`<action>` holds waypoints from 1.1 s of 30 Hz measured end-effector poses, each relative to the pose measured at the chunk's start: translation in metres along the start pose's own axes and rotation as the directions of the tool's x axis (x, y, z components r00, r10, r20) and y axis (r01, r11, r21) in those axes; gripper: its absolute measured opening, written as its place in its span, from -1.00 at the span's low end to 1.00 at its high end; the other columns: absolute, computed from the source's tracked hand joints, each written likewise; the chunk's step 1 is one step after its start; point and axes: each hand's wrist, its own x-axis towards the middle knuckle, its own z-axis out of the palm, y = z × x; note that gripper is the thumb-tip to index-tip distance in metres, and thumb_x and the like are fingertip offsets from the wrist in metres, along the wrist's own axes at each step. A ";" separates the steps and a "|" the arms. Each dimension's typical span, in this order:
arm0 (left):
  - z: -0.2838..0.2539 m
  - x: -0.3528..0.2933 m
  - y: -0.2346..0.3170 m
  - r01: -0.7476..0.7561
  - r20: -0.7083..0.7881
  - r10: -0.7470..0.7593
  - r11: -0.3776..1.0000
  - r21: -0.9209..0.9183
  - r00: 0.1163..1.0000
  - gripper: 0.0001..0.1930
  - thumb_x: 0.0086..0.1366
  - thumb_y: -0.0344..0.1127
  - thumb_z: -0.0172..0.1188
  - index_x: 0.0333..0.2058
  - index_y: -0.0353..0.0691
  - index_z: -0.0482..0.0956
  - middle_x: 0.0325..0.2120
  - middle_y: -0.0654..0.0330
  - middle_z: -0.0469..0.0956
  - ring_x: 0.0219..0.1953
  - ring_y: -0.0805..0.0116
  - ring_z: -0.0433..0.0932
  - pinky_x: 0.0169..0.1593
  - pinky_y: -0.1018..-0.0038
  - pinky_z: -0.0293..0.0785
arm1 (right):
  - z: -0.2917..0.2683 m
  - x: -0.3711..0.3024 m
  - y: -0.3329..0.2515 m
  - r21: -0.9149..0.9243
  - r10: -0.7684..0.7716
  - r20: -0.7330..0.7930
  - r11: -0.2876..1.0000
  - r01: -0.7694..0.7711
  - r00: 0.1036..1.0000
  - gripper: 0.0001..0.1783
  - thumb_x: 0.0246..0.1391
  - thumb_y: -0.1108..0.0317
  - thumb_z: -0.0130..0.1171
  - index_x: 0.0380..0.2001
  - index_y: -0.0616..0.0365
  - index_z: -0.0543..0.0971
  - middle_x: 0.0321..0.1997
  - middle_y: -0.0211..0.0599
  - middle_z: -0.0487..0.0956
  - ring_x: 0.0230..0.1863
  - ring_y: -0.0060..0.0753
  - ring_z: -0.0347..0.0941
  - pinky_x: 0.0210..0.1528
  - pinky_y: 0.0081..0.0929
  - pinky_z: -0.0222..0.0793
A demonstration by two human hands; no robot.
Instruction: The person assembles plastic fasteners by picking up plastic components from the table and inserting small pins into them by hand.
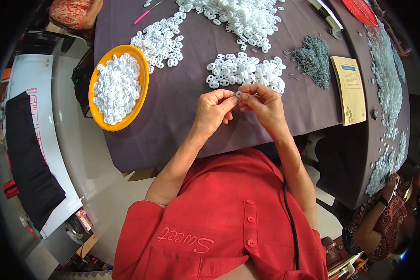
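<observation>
The left hand (211, 111) and the right hand (268, 106) meet over the counter (172, 116), both nearly closed, thumbs and forefingers pinched together at the tips around one small white piece (239, 94). It sits between the fingertips, just on the near side of a heap (247, 70) of similar pieces; whether the fingers also hide a grey bit, one cannot tell

The likeliest trouble is a slip: the piece is tiny and looks smooth, so uneven pressure from the two hands could shoot it out. Dropped there, it might land in the heap and be hard to tell from the rest, or bounce toward the near edge and off to the floor (126, 196)

The right knuckles are right by the heap, so a careless sweep could scatter it. The grey bits (314, 60) lie loose beyond the right hand, close enough to the heap that a wide reach might mix the two. The orange bowl (146, 88), piled high, seems to overhang the left edge, so a knock from the left elbow could tip it and spill its load
</observation>
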 end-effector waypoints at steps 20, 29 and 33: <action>0.020 0.002 0.004 0.068 -0.009 -0.071 0.981 -0.180 0.997 -0.83 0.21 -0.40 0.05 -0.30 -0.39 0.53 -0.52 0.13 0.56 -0.56 0.46 0.54 -0.50 0.59 0.51 | -0.004 -0.008 0.012 -0.082 -0.118 -0.133 0.991 0.108 0.984 -0.83 -0.03 0.49 0.15 -0.30 0.26 0.56 -0.45 -0.39 0.54 -0.41 -0.64 0.46 -0.33 -0.69 0.37; 0.028 0.002 0.002 0.143 0.026 -0.141 0.965 -0.220 0.990 -0.81 0.20 -0.33 0.10 -0.34 -0.36 0.55 -0.50 0.12 0.58 -0.49 0.43 0.57 -0.42 0.58 0.53 | -0.016 -0.015 0.006 -0.315 -0.279 -0.061 0.916 0.246 0.959 -0.80 -0.01 0.58 0.06 -0.26 0.24 0.55 -0.40 -0.45 0.48 -0.36 -0.69 0.38 -0.28 -0.71 0.31; 0.034 0.000 0.002 0.051 0.022 -0.048 0.985 -0.164 0.999 -0.83 0.20 -0.36 0.10 -0.36 -0.38 0.55 -0.49 0.12 0.58 -0.49 0.43 0.57 -0.40 0.57 0.53 | -0.023 -0.017 -0.003 -0.360 -0.275 0.020 0.895 0.263 0.961 -0.78 -0.02 0.62 0.03 -0.28 0.24 0.56 -0.41 -0.43 0.47 -0.36 -0.67 0.40 -0.27 -0.71 0.33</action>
